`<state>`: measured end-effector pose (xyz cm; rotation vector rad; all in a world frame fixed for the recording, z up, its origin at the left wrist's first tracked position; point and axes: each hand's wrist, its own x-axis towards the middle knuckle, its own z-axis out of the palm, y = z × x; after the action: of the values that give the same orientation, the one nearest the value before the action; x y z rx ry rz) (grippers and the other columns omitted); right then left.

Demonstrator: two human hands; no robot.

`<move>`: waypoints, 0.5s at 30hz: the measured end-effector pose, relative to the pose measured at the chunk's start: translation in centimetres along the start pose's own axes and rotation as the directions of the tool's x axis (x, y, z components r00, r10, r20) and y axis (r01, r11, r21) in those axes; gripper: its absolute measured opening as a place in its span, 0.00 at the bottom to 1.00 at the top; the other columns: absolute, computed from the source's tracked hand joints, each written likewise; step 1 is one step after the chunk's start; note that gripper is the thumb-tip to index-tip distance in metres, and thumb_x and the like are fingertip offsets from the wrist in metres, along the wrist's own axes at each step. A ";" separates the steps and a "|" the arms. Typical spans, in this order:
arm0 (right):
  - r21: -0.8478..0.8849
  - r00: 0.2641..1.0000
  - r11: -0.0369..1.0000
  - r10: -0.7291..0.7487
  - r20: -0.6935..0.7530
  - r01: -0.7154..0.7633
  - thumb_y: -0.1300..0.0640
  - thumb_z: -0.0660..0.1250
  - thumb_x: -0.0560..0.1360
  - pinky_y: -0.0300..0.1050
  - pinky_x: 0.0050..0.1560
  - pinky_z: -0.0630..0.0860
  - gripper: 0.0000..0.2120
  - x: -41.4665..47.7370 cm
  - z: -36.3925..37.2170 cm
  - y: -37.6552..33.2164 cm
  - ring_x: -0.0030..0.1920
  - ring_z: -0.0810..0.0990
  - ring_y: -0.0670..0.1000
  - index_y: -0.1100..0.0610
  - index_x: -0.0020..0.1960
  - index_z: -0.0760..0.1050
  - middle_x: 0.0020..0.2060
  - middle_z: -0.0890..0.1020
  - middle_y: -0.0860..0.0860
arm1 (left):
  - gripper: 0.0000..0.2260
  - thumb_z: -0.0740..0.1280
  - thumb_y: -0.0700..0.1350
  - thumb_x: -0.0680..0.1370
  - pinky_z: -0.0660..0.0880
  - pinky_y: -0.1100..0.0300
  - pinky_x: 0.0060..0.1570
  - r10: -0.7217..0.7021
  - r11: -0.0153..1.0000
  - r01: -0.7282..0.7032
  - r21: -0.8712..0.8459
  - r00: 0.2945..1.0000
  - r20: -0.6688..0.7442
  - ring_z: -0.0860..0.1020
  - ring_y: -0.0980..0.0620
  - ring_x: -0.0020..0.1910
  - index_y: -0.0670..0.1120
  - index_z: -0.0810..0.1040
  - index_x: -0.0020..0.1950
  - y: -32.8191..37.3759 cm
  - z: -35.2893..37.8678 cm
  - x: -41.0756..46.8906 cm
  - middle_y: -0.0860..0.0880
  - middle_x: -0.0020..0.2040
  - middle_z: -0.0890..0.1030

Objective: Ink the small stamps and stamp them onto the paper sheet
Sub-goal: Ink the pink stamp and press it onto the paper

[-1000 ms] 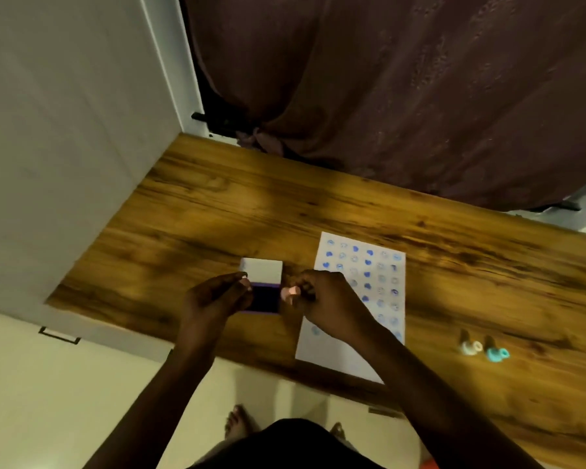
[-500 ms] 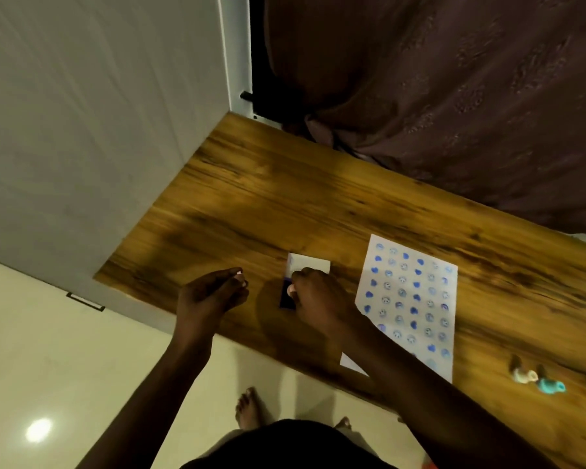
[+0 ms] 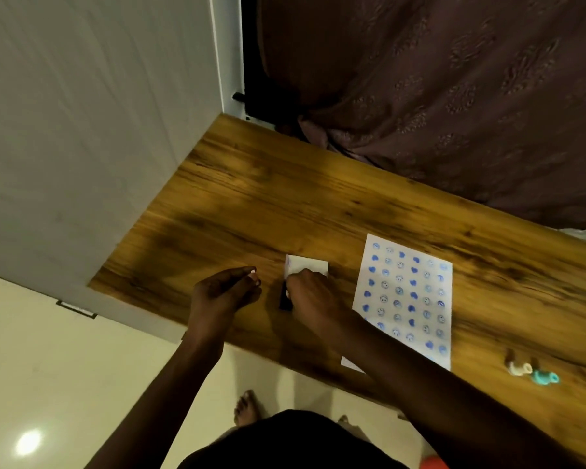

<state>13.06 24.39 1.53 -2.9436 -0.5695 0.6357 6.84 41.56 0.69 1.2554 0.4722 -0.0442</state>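
While one right hand [image 3: 313,299] inks, two stamps [image 3: 533,373] idle

Both arms are bare to the frame edge, no sleeves, no watch or rings showing on the left hand [image 3: 222,292] or the right hand [image 3: 313,297]. Dark garment [image 3: 285,441] near, bare feet [image 3: 247,406] on the floor.

Our left hand [image 3: 224,292] hovers with its fingers curled loosely together, thumb meeting the fingertips [image 3: 253,273], forearm running back toward our body. Our right hand [image 3: 313,297] is knuckles-up, fingers bunched downward in a pinch; its forearm stretches diagonally from the lower right. The hands are near, not touching.
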 end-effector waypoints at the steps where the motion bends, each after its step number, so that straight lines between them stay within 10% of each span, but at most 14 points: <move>1: 0.013 0.999 1.000 0.016 -0.031 -0.015 0.58 0.70 0.78 0.52 0.50 0.79 0.08 -0.2 -0.2 0.0 0.54 0.83 0.59 0.57 0.57 0.80 0.55 0.83 0.58 | 0.08 0.75 0.42 0.76 0.84 0.49 0.55 0.004 1.000 -0.004 0.005 1.000 0.007 0.88 0.41 0.52 0.44 0.88 0.55 0.2 0.2 -0.1 0.41 0.50 0.89; 10: 0.433 0.986 0.900 0.111 -0.123 -0.047 0.53 0.74 0.74 0.40 0.32 0.73 0.08 -1.6 -2.0 3.4 0.44 0.85 0.54 0.59 0.46 0.83 0.39 0.83 0.52 | 0.07 0.72 0.38 0.79 0.85 0.57 0.49 0.050 0.993 -0.063 0.097 0.990 0.135 0.87 0.43 0.50 0.39 0.86 0.56 1.0 3.6 -0.9 0.39 0.50 0.88; 15: 0.859 0.967 0.500 0.255 -0.029 -0.106 0.49 0.79 0.71 0.38 0.39 0.79 0.11 -5.9 -2.0 7.4 0.40 0.86 0.47 0.57 0.46 0.87 0.39 0.87 0.52 | 0.10 0.72 0.37 0.79 0.84 0.56 0.50 -0.015 0.988 -0.016 0.151 0.980 0.200 0.86 0.40 0.53 0.36 0.85 0.59 -0.8 7.1 -1.3 0.36 0.54 0.87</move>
<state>11.42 15.35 4.52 -2.0470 0.1077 0.4860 7.69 34.48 2.11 1.3846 0.2975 -0.2081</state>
